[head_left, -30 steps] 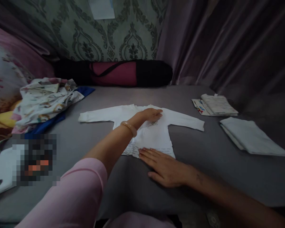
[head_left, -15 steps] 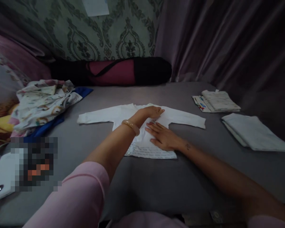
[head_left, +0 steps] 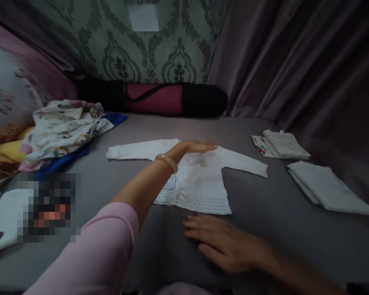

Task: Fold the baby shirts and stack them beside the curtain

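Note:
A small white long-sleeved shirt [head_left: 201,182] lies spread out on a grey padded surface, its sleeves stretched to both sides. It has a small printed motif on the chest and rows of print along the hem. My left hand [head_left: 199,146], below a bangle on the wrist, is over the shirt's upper part near the neckline, fingers extended and holding nothing. Whether its palm presses on the cloth is hard to tell. Nearer to me, just below the hem, my right hand [head_left: 224,241] is open and slightly blurred, fingers apart, off the shirt.
To the right lie a folded white cloth [head_left: 330,186] and a folded patterned stack [head_left: 285,144]. A heap of printed clothes [head_left: 67,133] is at left, above a white device [head_left: 7,219] beside a blurred-out patch. A long black and maroon bag [head_left: 153,98] lies along the wall.
My right hand has left the shirt front and come toward me, past the hem. My left hand stays near the neckline with its fingers straighter. The view has shifted slightly.

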`<action>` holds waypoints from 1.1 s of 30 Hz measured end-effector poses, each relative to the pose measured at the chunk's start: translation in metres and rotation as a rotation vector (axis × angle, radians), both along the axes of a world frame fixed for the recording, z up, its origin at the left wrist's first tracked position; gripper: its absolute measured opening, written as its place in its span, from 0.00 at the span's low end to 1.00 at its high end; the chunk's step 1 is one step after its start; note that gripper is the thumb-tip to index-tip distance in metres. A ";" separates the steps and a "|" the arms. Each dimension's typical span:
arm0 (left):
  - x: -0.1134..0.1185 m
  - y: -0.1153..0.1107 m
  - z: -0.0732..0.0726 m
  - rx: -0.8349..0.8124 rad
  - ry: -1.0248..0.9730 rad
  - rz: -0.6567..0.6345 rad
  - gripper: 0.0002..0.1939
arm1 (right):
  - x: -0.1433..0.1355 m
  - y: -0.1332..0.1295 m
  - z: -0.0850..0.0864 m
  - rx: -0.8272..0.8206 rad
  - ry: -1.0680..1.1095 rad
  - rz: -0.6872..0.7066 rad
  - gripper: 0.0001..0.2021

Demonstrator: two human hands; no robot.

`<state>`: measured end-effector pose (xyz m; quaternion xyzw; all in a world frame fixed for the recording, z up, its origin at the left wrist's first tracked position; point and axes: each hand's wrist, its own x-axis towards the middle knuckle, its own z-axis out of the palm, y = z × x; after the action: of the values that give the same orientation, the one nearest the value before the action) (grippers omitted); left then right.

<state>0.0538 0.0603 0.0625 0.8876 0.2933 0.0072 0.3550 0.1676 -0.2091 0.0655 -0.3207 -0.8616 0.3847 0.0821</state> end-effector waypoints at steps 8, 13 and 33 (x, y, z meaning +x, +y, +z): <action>-0.095 0.037 -0.006 0.128 -0.143 0.200 0.27 | -0.025 0.094 0.000 0.216 0.017 -0.138 0.23; -0.125 0.041 -0.037 0.206 -0.139 0.191 0.22 | -0.061 0.166 -0.038 0.433 -0.142 -0.067 0.28; -0.144 0.042 -0.066 0.161 -0.108 0.191 0.29 | -0.102 0.154 -0.055 0.527 -0.239 0.077 0.33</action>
<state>-0.0898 0.1022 -0.0033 0.8797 0.3551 0.1122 0.2958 0.0655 -0.0551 0.0103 -0.2986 -0.9469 0.1100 0.0460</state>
